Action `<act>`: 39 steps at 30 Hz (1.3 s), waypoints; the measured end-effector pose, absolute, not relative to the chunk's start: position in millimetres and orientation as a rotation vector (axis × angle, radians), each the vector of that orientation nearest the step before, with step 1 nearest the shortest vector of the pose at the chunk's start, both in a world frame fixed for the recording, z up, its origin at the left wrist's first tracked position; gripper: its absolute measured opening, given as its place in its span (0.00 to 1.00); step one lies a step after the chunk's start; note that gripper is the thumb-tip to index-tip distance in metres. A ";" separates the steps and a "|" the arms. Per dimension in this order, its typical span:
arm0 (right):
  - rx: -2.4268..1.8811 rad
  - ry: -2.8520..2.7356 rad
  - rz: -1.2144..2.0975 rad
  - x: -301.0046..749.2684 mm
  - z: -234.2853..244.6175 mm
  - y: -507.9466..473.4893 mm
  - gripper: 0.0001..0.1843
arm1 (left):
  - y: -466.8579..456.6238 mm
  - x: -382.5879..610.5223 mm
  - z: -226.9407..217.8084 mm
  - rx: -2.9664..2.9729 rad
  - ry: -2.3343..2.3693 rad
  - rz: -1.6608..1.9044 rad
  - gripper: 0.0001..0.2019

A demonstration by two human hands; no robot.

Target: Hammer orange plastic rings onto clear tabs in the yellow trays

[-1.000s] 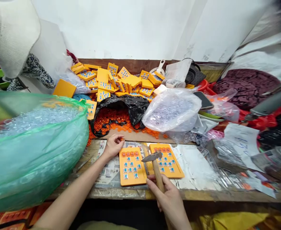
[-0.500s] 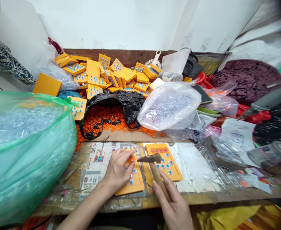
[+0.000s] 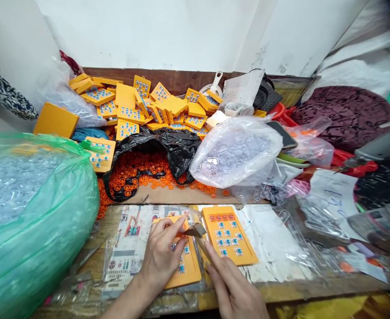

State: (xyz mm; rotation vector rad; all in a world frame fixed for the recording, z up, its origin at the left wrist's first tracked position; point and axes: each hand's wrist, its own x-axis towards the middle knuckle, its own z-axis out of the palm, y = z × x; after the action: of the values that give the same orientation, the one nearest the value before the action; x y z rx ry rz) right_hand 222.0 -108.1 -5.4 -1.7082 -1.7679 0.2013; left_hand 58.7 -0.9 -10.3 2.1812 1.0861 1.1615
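My left hand point(image 3: 160, 250) rests on a yellow plastic board point(image 3: 190, 275) with small blue-centred clear pieces in it. Its thumb and forefinger are bent around a small orange ring point(image 3: 182, 234) near the board's top, partly covered by the fingers. In my right hand point(image 3: 236, 285) is a hammer point(image 3: 197, 230), gripped by its wooden handle. The hammer head is beside the left fingertips, over the upper part of the board. Just to the right lies a second yellow board point(image 3: 248, 253), with a row of orange rings point(image 3: 222, 217) along its top and blue-centred pieces below.
A green bag point(image 3: 58, 230) of clear plastic pieces bulges at the left. Behind the boards, a black bag point(image 3: 184, 144) spills orange rings, beside a white bag point(image 3: 234, 173) of clear pieces. Yellow boards point(image 3: 125, 95) are heaped at the back. Clear plastic packs point(image 3: 321, 212) lie to the right.
The hammer head has moved left and slightly down, closer to my left fingertips. My left hand keeps its place on the board. The whole view has shifted slightly.
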 end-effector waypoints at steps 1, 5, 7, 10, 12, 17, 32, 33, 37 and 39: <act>-1.699 -1.790 0.209 223.0 -2.7 -107.7 0.25 | -0.8 59.1 -10.3 2.152 1.096 1.155 0.25; -1.623 -1.755 0.201 222.4 5.6 -107.8 0.26 | 0.1 59.7 -10.0 2.056 1.122 1.133 0.26; -1.622 -1.687 0.189 220.9 7.8 -108.4 0.25 | 0.2 59.6 -10.3 2.035 1.123 1.126 0.26; -1.618 -1.726 0.202 220.4 8.8 -108.6 0.25 | -0.4 59.5 -10.9 2.029 1.139 1.123 0.27; -1.593 -1.752 0.198 221.1 8.1 -108.5 0.26 | -0.6 59.6 -10.8 2.028 1.152 1.126 0.27; -1.639 -1.780 0.125 223.0 6.3 -109.0 0.27 | 1.4 60.6 -9.0 1.993 1.156 1.111 0.28; -1.680 -0.931 0.711 209.4 -16.1 -102.4 0.29 | 86.7 38.5 14.1 2.197 1.412 1.094 0.10; -1.666 -0.867 0.759 205.2 -18.3 -101.0 0.30 | 103.0 36.9 13.9 2.199 1.447 1.061 0.09; -1.600 -0.688 0.862 195.5 -18.0 -96.2 0.35 | 137.3 33.3 8.0 2.214 1.440 0.914 0.07; -1.571 -0.637 0.904 194.4 -14.8 -95.3 0.36 | 135.3 31.4 5.1 2.231 1.397 0.851 0.06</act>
State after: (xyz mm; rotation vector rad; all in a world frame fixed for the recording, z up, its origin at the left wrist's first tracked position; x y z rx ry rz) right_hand 194.4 -95.3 -14.8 -1.5710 -0.6372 0.9043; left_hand 31.4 135.3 5.1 2.2306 1.3969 0.8506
